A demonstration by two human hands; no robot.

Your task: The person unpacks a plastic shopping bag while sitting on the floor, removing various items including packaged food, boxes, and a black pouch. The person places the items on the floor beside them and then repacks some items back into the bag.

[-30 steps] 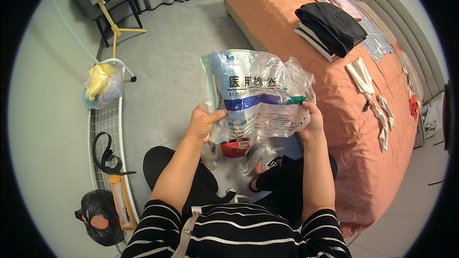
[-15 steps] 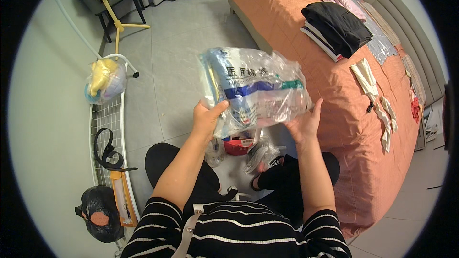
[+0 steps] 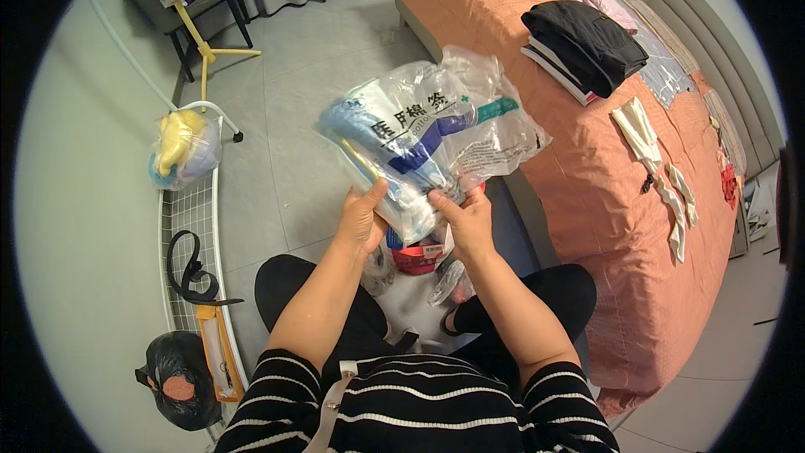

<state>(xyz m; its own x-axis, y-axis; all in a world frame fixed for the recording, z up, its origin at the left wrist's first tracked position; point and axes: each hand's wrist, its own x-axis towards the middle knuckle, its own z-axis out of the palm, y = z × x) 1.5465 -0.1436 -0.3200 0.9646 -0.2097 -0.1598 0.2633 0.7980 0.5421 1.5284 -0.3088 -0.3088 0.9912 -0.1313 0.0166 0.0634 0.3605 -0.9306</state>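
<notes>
Both of my hands hold up a large clear plastic bag (image 3: 470,130) with blue, purple and green print. Packed toward its left side are light-blue and white contents, partly hidden by the print and creases; the right side is slack and crumpled. My left hand (image 3: 366,216) grips the bag's lower left edge, thumb on top. My right hand (image 3: 466,220) pinches its lower edge near the middle, thumb in front. Beneath the bag, between my legs, sits a red container (image 3: 417,260) with a pale label. Clear plastic bags (image 3: 379,273) lie beside it on the floor.
An orange-covered bed (image 3: 579,226) fills the right, bearing folded black clothing (image 3: 584,46) on books and white cloth strips (image 3: 641,138). At left stand a white wire rack (image 3: 191,210) with a black belt (image 3: 186,273), a black bag (image 3: 178,382) and a grey chair (image 3: 205,13).
The bag has tilted, its right end rising. My right hand has moved left from the bag's right end to its lower middle and pinched it there. My left hand stays on the left edge.
</notes>
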